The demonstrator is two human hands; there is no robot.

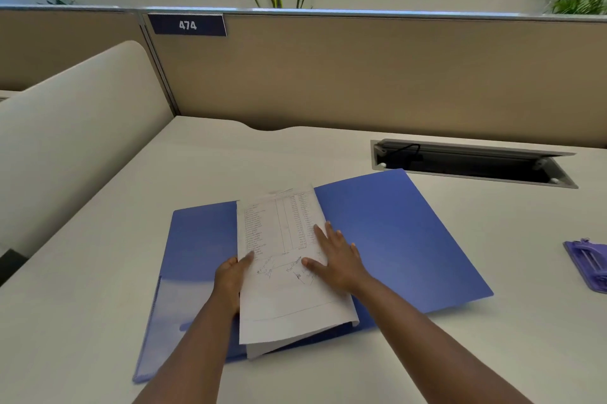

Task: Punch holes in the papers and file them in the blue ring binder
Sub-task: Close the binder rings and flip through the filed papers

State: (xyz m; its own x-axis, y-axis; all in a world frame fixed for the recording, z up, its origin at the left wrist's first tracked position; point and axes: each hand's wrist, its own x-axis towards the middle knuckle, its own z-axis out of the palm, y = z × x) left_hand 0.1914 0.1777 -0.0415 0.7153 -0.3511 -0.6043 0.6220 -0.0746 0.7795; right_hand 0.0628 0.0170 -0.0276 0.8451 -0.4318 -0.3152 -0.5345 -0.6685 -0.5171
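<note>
While hands hold papers (282,259), purple punch (589,267) lies right.

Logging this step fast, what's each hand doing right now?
Left hand: holds the left edge of the papers, thumb on top.
Right hand: open, fingers flat on the papers over the binder.

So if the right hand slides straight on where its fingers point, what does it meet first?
Its fingers point up-left across the papers, so the right hand would probably only cross the printed sheet, then pass its far edge onto bare desk. Depth is uncertain.
</note>
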